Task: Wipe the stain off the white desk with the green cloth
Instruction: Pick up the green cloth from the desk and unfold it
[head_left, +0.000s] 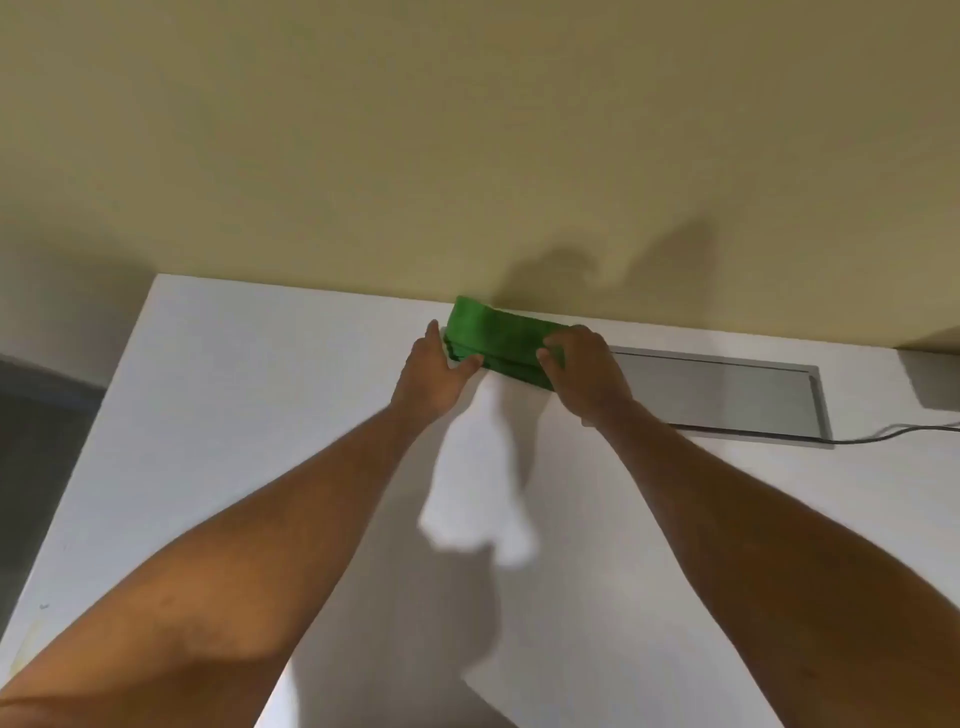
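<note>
A plain yellowish wall (467, 130) fills the upper half of the view, and the white tabletop (234, 441) butts against it and takes up the lower half. Both bare forearms stretch across the tabletop toward the wall. A grey rectangular cable hatch (727, 395) is set flush in the tabletop near the far edge, right of the hands, with a thin grey cable (893, 431) running off from its near right corner. The green cloth (493, 338), folded into a thick strip, lies at the far edge of the tabletop, close against the wall. The left hand (436, 374) has its grip closed on the cloth's left end, thumb in front. The right hand (587, 374) pinches the cloth's right end, fingers curled over it. No stain can be made out.
</note>
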